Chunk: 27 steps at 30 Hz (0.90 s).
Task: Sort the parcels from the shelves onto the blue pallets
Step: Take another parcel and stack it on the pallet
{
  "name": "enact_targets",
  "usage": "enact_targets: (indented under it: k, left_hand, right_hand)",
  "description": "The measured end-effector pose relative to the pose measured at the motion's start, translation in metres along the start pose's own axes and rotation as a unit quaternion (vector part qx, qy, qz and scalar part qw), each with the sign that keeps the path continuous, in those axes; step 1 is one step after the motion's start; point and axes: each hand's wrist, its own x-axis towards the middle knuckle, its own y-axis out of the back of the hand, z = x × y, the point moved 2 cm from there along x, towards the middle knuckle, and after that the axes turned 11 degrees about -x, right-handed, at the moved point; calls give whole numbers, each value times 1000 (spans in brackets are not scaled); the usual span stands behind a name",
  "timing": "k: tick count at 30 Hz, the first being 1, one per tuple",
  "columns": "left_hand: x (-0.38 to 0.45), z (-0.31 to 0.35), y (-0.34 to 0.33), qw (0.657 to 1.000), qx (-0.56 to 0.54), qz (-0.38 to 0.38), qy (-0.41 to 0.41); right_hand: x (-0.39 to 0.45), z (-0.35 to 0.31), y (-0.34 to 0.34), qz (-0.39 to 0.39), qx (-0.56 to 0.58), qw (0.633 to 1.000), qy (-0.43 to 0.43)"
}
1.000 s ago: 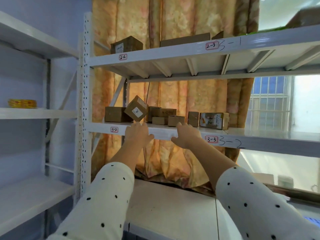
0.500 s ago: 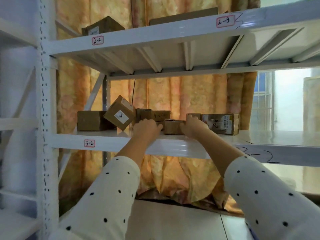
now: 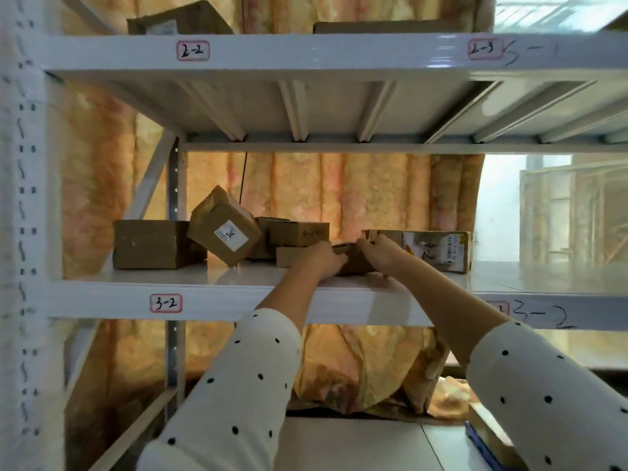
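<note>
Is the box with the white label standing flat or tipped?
Tipped: the labelled box stands on one corner, leaning against the brown box on its left.

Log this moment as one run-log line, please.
stage: pick | left hand + right hand: grip small parcel | place: shelf 3-2

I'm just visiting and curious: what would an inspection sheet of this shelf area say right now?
Surface: white metal shelf marked 3-2, glossy.
Job's things: small brown parcel held between both hands; tilted parcel with a white label leaning on its neighbours; plain box at the left; box with handwriting; printed carton at the right.
Clutter: nothing seen.
Hands: left hand and right hand grip the small parcel from either side.
Cables: one thin dark cord hanging behind the shelf.
Surroundings: orange floral curtain behind; upper shelf marked 2-2 with more boxes.
</note>
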Motion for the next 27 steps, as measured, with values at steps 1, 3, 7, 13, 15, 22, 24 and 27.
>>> enact_targets:
  k: [1,3,7,13,15,22,24,27]
  left_hand:
    - [0,-3,2,1000,-15,-6,-4]
    - [-1,-8,7,998,-68,-9,-7]
    - [-9,-12,14,990,-135,16,-25]
    - [-44,-6,14,957,-272,80,-59]
    - [-54,-4,13,947,-301,93,-67]
    - [-86,-8,-4,898,-409,134,-93]
    - [-94,-7,-7,887,-425,147,-101]
    - [-104,-6,-3,874,-445,161,-114]
  right_hand:
    - [0,-3,-1,8,20,1000,-4]
    - [-4,-8,0,33,50,998,-11]
    - [-18,-12,4,92,138,985,-35]
    - [-48,-3,14,168,254,950,-69]
    - [-58,2,15,170,273,945,-66]
    - [-86,18,13,118,377,918,-15]
    - [-92,20,9,110,372,922,2]
    - [-98,18,3,105,379,919,30]
